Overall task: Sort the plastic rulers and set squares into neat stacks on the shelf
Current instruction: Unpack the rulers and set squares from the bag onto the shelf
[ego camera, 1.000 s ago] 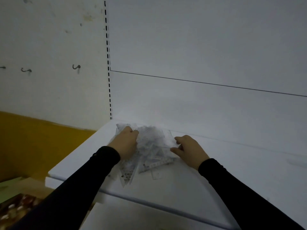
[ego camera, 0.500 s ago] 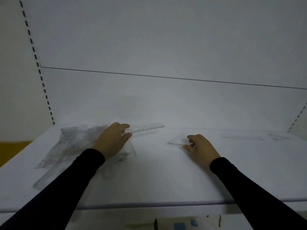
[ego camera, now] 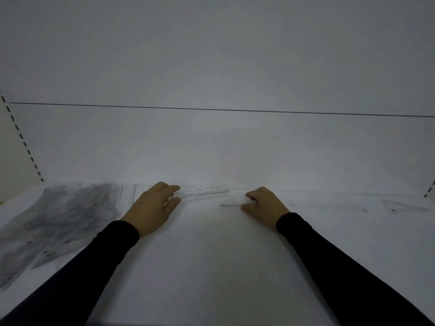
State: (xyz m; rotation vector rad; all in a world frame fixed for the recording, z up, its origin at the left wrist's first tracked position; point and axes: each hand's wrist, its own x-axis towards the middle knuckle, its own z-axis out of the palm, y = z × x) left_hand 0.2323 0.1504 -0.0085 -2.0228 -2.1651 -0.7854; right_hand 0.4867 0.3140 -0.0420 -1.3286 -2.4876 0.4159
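A messy pile of clear plastic rulers and set squares (ego camera: 58,222) covers the left part of the white shelf (ego camera: 211,267). My left hand (ego camera: 153,208) pinches the left end of a clear straight ruler (ego camera: 207,192), which points right along the back of the shelf. My right hand (ego camera: 263,205) grips a clear set square (ego camera: 233,200) by its right side, low over the shelf. Further right a faint clear ruler (ego camera: 327,204) lies flat on the shelf. A clear set square (ego camera: 404,205) lies beyond it.
The white back panel (ego camera: 211,142) rises right behind the shelf, with a dark seam line across it. Slotted uprights stand at the left (ego camera: 23,142) and right (ego camera: 429,191) ends. The shelf's front edge runs along the bottom of the view.
The view has shifted right, away from the pile. My left hand carried the ruler right, clear of the pile, and my right hand moved the set square to the shelf's middle.
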